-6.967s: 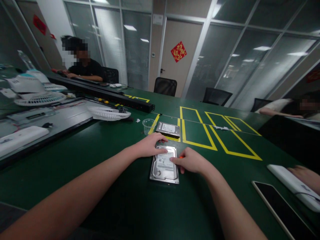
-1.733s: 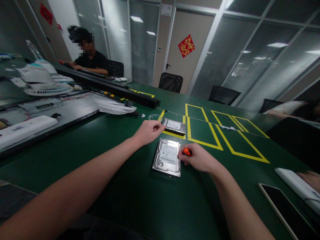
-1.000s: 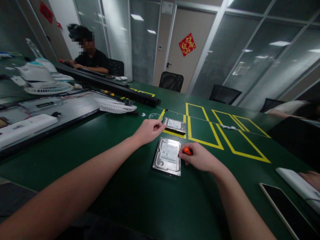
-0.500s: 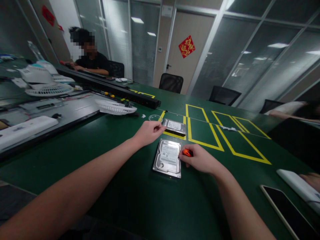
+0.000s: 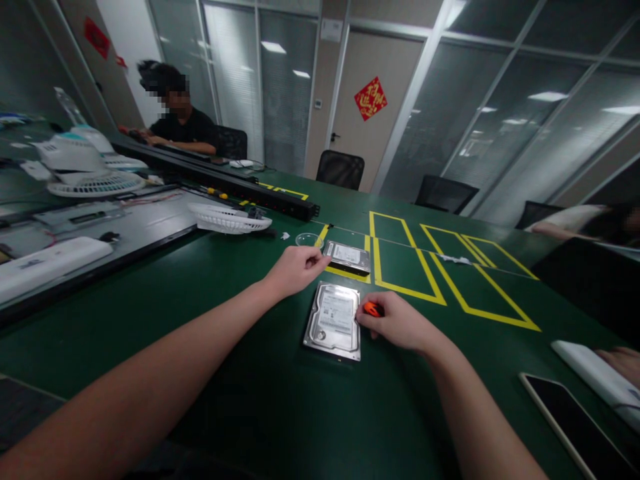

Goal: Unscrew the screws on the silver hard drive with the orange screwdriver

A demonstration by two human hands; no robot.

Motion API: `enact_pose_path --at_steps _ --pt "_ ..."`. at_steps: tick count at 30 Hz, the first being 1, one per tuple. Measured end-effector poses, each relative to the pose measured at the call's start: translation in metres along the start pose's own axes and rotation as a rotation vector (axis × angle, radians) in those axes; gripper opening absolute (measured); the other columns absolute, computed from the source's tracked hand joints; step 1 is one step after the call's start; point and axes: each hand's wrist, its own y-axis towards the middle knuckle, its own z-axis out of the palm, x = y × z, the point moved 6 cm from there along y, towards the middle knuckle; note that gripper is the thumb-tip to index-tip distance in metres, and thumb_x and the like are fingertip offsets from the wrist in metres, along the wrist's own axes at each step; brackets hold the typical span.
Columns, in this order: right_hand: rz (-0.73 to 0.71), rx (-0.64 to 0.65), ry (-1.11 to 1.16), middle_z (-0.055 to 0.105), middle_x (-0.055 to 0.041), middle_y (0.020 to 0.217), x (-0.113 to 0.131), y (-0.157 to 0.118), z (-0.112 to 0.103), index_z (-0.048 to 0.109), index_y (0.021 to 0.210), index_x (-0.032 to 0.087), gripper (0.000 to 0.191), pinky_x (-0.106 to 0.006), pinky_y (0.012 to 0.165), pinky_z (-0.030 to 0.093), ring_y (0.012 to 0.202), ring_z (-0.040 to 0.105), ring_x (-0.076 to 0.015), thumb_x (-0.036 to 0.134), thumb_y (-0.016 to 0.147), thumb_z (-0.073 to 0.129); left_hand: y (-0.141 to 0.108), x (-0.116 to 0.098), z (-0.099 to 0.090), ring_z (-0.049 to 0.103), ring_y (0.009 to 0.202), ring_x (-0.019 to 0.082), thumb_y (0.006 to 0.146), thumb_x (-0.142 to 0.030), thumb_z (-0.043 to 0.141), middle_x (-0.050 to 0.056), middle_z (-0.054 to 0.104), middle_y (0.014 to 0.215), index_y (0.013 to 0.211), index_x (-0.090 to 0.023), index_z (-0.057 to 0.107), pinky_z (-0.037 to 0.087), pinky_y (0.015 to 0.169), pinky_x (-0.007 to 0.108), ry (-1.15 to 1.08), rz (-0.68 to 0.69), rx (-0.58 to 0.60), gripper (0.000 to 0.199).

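Note:
A silver hard drive (image 5: 333, 321) lies label up on the green table, between and just below my hands. My right hand (image 5: 390, 317) is closed around an orange and black tool (image 5: 373, 309), with its fingertips at the drive's right edge. Beyond it, a second hard drive (image 5: 349, 257) rests on yellow tape. My left hand (image 5: 300, 265) is closed, its fingertips by the left edge of that second drive; what they hold, if anything, is too small to make out. Close behind my left hand is a clear round dish (image 5: 309, 241).
White fan parts (image 5: 230, 218), a black power strip (image 5: 295, 203) and a large panel (image 5: 145, 217) fill the left side. A phone (image 5: 575, 420) and a white device (image 5: 595, 373) near a person's hand lie at the right. Another person (image 5: 183, 127) sits at the back left.
The view has shifted slightly. Both hands keep nearly the same places and grips, and the two drives have not visibly moved on the table.

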Motion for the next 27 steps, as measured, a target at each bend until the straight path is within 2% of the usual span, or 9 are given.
enact_pose_path --at_steps 7,10,12,15,18,20,22,27 --pt "0.010 -0.010 -0.048 0.063 0.0005 0.064 0.000 -0.001 -0.002 0.069 0.086 0.017 0.016 -0.026 0.054 0.043 0.056 0.057 -0.0145 0.033 0.088 0.066 -0.001 0.001 0.001 0.046 0.058 0.012 0.101 -0.037 0.055 -0.003 0.049 0.061 0.065 -0.019 0.050 0.031 0.058 0.028 0.005 -0.011 0.011 0.041" --pt "-0.020 -0.063 -0.062 0.069 -0.0026 0.075 0.001 -0.001 -0.009 0.071 0.088 0.017 0.020 -0.028 0.060 0.046 0.064 0.060 -0.0165 0.036 0.088 0.067 -0.001 0.002 0.001 0.045 0.058 0.012 0.100 -0.037 0.055 -0.004 0.049 0.061 0.064 -0.019 0.050 0.031 0.059 0.028 0.011 -0.007 0.011 0.041" --pt "-0.062 -0.156 -0.066 0.071 -0.0047 0.083 0.005 -0.002 -0.019 0.073 0.087 0.016 0.023 -0.030 0.066 0.047 0.074 0.062 -0.0185 0.039 0.088 0.068 -0.001 0.003 0.002 0.045 0.058 0.013 0.100 -0.037 0.055 -0.003 0.049 0.062 0.065 -0.019 0.051 0.031 0.059 0.028 0.010 -0.012 0.023 0.040" --pt "-0.070 -0.409 -0.079 0.065 -0.0039 0.075 0.005 -0.006 -0.040 0.073 0.086 0.015 0.034 -0.031 0.064 0.043 0.070 0.057 -0.0189 0.048 0.090 0.065 -0.001 0.006 0.006 0.049 0.062 0.013 0.099 -0.037 0.057 -0.002 0.054 0.066 0.070 -0.018 0.056 0.033 0.060 0.027 -0.001 -0.045 0.065 0.035" --pt "-0.162 -0.653 0.120 0.068 -0.0061 0.088 0.002 -0.014 -0.059 0.074 0.108 0.016 0.036 -0.030 0.064 0.043 0.076 0.058 -0.0192 0.047 0.094 0.060 -0.001 0.011 0.011 0.056 0.068 0.015 0.097 -0.038 0.060 0.001 0.061 0.075 0.080 -0.018 0.063 0.039 0.064 0.028 -0.020 -0.086 0.108 0.026" --pt "-0.251 -0.733 0.341 0.067 -0.0062 0.093 -0.002 -0.019 -0.067 0.071 0.118 0.018 0.036 -0.029 0.059 0.041 0.070 0.055 -0.0164 0.041 0.098 0.051 -0.001 0.013 0.013 0.059 0.073 0.016 0.096 -0.038 0.060 0.003 0.065 0.082 0.086 -0.017 0.065 0.043 0.067 0.029 -0.032 -0.098 0.124 0.023" --pt "-0.331 -0.814 0.453 0.067 -0.0065 0.100 -0.002 -0.024 -0.072 0.069 0.124 0.020 0.035 -0.028 0.060 0.043 0.073 0.056 -0.0155 0.038 0.098 0.053 -0.003 0.014 0.016 0.062 0.076 0.017 0.095 -0.038 0.061 0.004 0.067 0.086 0.091 -0.017 0.067 0.045 0.070 0.030 -0.043 -0.104 0.152 0.022" --pt "-0.453 -0.956 0.417 0.069 -0.0053 0.101 0.010 -0.037 -0.074 0.067 0.125 0.024 0.032 -0.030 0.069 0.050 0.082 0.062 -0.0165 0.040 0.098 0.062 -0.009 0.017 0.025 0.066 0.093 0.022 0.090 -0.047 0.067 0.008 0.070 0.106 0.111 -0.019 0.067 0.050 0.079 0.033 -0.080 -0.102 0.293 0.035"
